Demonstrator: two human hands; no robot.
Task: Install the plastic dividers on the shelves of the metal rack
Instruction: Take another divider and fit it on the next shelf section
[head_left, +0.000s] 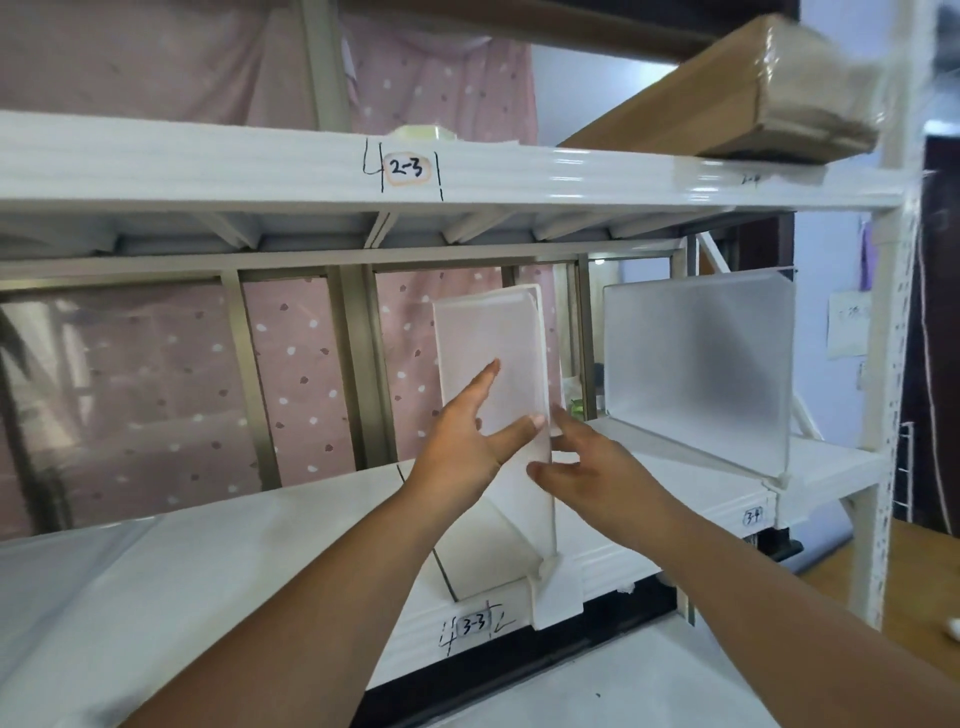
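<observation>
A frosted plastic divider (491, 338) stands upright on the white middle shelf (218, 561) of the metal rack, its foot clipped over the front edge beside the label 3-3 (474, 626). My left hand (467, 441) lies flat against the divider's left face, thumb on its front edge. My right hand (587, 467) touches the front edge from the right, fingers spread. A second frosted divider (701, 364) stands on the same shelf further right, near the label 3-4 (753, 516).
The upper shelf beam (519, 171) carries the label 2-3 and holds a long wrapped cardboard box (727, 98) at the right. The rack's white post (883, 364) stands at the right. A pink dotted curtain (156, 389) hangs behind.
</observation>
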